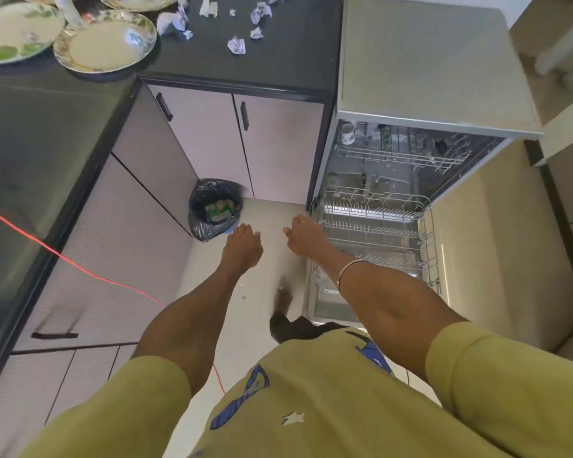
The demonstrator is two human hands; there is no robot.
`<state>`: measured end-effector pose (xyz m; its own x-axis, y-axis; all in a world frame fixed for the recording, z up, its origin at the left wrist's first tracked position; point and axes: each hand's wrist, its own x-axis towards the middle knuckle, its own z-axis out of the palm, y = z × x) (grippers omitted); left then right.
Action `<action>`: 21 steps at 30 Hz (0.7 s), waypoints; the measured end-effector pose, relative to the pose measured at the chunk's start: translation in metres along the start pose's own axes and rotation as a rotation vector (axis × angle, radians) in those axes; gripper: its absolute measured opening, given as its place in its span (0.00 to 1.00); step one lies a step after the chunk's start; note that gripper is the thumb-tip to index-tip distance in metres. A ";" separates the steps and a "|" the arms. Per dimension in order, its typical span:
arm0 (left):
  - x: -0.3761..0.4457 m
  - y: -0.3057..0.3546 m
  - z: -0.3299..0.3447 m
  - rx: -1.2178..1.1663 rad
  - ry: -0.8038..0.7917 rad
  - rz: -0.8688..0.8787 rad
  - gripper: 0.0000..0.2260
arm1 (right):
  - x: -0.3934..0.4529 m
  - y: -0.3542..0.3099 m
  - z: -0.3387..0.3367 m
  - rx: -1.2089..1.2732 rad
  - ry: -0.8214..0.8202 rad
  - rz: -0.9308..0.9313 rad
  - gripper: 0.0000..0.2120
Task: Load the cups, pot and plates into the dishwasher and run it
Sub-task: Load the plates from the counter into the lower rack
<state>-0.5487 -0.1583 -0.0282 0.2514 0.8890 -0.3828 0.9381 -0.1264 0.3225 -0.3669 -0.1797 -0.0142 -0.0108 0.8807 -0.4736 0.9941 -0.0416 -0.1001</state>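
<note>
Olive-green shirt sleeves (497, 385) fill the bottom of the view, both bare forearms reaching out over the pale floor (272, 213). Past them stands the dishwasher (420, 61), its door (334, 309) dropped flat and the lower rack (377, 233) drawn out over it; the upper rack (401, 153) sits inside the tub with a floral cup (347, 132) at its back left corner. A black counter (30, 133) runs down the left and turns along the wall above lilac cabinet doors (278, 147). On it lie floral plates (105, 43), one beside the next near the corner, and crumpled paper scraps (236, 45) scattered toward the dishwasher. A bin lined with a black bag (214, 208) sits in the floor corner, and a red cord (80, 267) trails across the left cabinets. The left hand (244, 247) hangs above the floor near the bin, fingers curled loosely, holding nothing. The right hand (303, 234), ring on one finger and a bangle (348, 271) at the wrist, hovers at the near left corner of the lower rack, fingers relaxed, gripping nothing.
</note>
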 end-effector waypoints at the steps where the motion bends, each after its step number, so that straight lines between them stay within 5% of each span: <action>1: 0.010 -0.003 -0.005 0.004 -0.003 0.003 0.22 | 0.012 0.000 -0.005 0.003 0.008 -0.002 0.22; 13: 0.152 -0.009 -0.112 0.064 0.063 0.036 0.20 | 0.149 -0.003 -0.119 -0.029 0.088 -0.053 0.21; 21: 0.243 -0.013 -0.170 -0.002 0.117 0.017 0.23 | 0.221 0.000 -0.187 0.195 0.282 -0.008 0.23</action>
<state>-0.5400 0.1337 0.0219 0.2376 0.9319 -0.2739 0.9335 -0.1411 0.3298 -0.3490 0.1029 0.0450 0.0387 0.9760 -0.2144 0.9546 -0.0995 -0.2808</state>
